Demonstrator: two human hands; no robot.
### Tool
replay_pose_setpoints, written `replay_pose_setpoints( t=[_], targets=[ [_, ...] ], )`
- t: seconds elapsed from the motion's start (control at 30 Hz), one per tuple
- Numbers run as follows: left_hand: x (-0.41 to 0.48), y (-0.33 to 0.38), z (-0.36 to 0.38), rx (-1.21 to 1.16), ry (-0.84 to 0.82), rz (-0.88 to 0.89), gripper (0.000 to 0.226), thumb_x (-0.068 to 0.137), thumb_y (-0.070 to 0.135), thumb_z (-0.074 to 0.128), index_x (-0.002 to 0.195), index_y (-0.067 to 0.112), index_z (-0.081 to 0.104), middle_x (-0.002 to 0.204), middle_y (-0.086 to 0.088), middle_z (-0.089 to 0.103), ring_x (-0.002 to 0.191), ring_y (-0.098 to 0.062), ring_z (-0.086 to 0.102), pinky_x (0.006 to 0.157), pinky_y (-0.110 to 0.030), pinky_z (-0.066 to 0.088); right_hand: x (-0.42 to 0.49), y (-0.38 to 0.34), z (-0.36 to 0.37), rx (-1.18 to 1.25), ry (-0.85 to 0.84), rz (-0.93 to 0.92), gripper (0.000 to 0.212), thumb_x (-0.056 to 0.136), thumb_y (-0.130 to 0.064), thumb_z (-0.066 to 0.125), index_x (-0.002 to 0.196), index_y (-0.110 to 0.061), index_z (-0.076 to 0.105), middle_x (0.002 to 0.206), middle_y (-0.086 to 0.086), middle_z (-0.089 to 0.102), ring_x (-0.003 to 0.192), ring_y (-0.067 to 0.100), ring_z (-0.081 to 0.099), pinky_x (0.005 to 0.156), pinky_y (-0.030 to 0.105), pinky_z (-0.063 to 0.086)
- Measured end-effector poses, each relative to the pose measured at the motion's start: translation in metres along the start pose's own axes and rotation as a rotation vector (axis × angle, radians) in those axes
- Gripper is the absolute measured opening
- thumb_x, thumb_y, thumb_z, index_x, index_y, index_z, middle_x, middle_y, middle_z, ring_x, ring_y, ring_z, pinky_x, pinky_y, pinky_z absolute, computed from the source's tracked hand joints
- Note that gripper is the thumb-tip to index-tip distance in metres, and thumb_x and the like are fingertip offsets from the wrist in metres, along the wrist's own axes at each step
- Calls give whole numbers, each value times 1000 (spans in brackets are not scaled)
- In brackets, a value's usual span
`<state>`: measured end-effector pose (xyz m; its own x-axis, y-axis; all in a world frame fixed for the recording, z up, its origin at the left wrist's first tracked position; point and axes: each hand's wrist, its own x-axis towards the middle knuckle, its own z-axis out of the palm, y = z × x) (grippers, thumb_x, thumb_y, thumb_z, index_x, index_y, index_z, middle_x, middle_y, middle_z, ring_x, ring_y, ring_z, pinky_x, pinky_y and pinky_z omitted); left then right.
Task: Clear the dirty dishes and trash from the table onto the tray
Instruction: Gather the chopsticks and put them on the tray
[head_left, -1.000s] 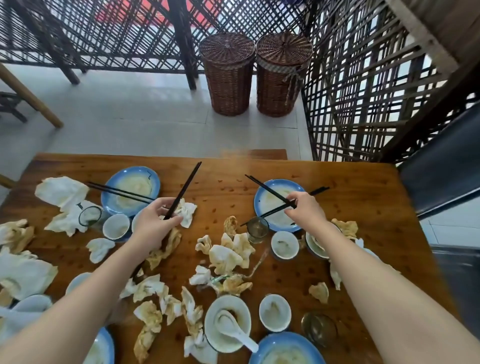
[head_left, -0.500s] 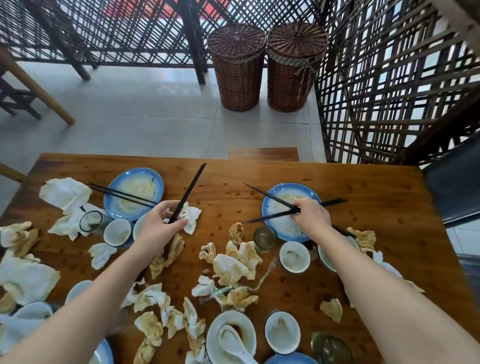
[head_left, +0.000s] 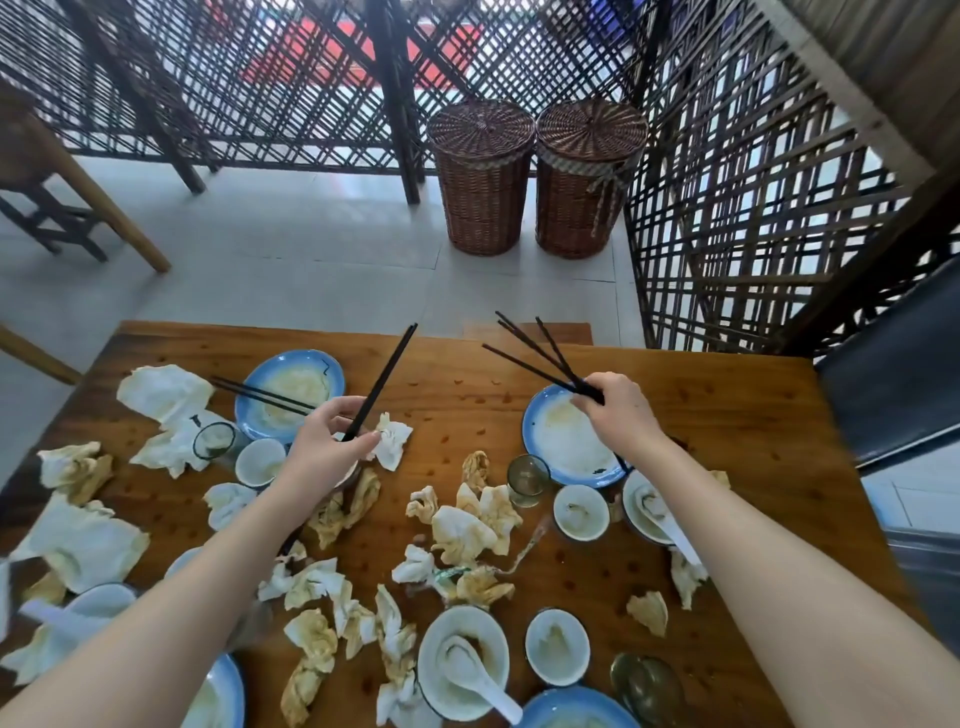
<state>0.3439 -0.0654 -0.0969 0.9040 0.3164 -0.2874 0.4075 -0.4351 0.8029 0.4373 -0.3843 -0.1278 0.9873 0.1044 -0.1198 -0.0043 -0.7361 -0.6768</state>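
Observation:
My left hand (head_left: 327, 447) grips a pair of black chopsticks (head_left: 387, 374) that slant up and away over the wooden table (head_left: 727, 405). My right hand (head_left: 621, 410) holds a fanned bunch of black chopsticks (head_left: 530, 348) above a blue-rimmed plate (head_left: 569, 441). Another blue-rimmed plate (head_left: 291, 384) at the far left carries a further pair of chopsticks (head_left: 260, 395). Crumpled stained napkins (head_left: 467, 525) lie scattered across the table. No tray is in view.
Small white bowls (head_left: 581, 512), a bowl with a white spoon (head_left: 462, 660), and glass cups (head_left: 527, 478) stand among the napkins. Two wicker baskets (head_left: 483, 176) stand on the floor beyond the table. Lattice screens enclose the back and right.
My right hand has lifted the chopsticks off the right plate and gathered them into a raised bunch. My left hand has lifted its chopsticks slightly. The camera has tilted up.

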Motion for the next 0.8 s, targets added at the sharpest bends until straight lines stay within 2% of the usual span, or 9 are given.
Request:
replay_pose_setpoints(
  t=[0.1, 0.17, 0.23, 0.37, 0.43, 0.53, 0.67, 0.73, 0.8],
  targets=[
    [-10, 5, -10, -21, 22, -9, 42, 83, 16, 73, 118, 30, 55, 95, 2, 62, 97, -19, 57, 86, -44, 48, -8, -15, -6, 115, -19, 19, 9, 97, -23, 54, 96, -16, 59, 80, -8, 58, 74, 12, 58, 57, 22, 38],
    [-17, 5, -18, -41, 35, -9, 43, 84, 15, 72, 122, 26, 55, 99, -5, 63, 101, -25, 57, 90, -48, 47, -13, -27, -10, 177, -6, 25, 11, 98, -23, 52, 101, -13, 58, 83, -5, 59, 77, 18, 60, 64, 27, 46],
    [-25, 5, -27, -50, 51, -7, 44, 84, 15, 72, 123, 25, 55, 104, -8, 63, 103, -26, 57, 92, -49, 47, -17, -37, -14, 213, -6, 19, 13, 99, -21, 50, 103, -11, 57, 83, -2, 59, 76, 19, 57, 64, 30, 46],
    [-39, -1, -42, -75, 101, 9, 42, 83, 15, 73, 119, 28, 55, 93, 0, 65, 90, -14, 60, 79, -35, 50, -26, -55, -12, 287, -28, 9, 12, 99, -20, 49, 104, -12, 56, 74, 0, 55, 59, 14, 49, 45, 22, 43],
    [-44, -6, -49, -96, 104, 8, 42, 84, 14, 73, 119, 28, 55, 92, 0, 65, 88, -15, 62, 81, -38, 53, -31, -62, -7, 316, -71, 26, 14, 98, -21, 53, 109, -15, 55, 76, 0, 54, 56, 12, 46, 41, 19, 38],
    [-45, -16, -60, -112, 95, -17, 44, 83, 13, 73, 122, 24, 54, 95, -4, 64, 91, -22, 64, 85, -43, 55, -40, -72, 5, 340, -144, 49, 24, 91, -21, 63, 113, -17, 53, 83, 0, 54, 55, 11, 44, 39, 17, 36],
    [-39, -27, -74, -97, 102, -8, 44, 84, 13, 72, 123, 23, 53, 93, -4, 65, 83, -16, 64, 60, -24, 50, -49, -83, 23, 349, -135, 45, 33, 87, -17, 68, 117, -15, 55, 85, -1, 55, 59, 7, 45, 38, 7, 35],
    [-34, -32, -81, -111, 85, -9, 44, 85, 11, 70, 124, 21, 53, 94, -6, 65, 82, -15, 64, 56, -19, 48, -54, -90, 33, 332, -128, 52, 34, 87, -19, 69, 117, -16, 55, 84, -3, 55, 62, 8, 47, 39, 8, 36],
    [-30, -39, -87, -90, 75, -4, 44, 85, 12, 70, 124, 21, 52, 95, -5, 65, 83, -14, 63, 59, -19, 48, -59, -97, 43, 314, -123, 55, 36, 87, -20, 69, 119, -16, 55, 87, -5, 56, 68, 7, 51, 46, 10, 37]
  ],
)
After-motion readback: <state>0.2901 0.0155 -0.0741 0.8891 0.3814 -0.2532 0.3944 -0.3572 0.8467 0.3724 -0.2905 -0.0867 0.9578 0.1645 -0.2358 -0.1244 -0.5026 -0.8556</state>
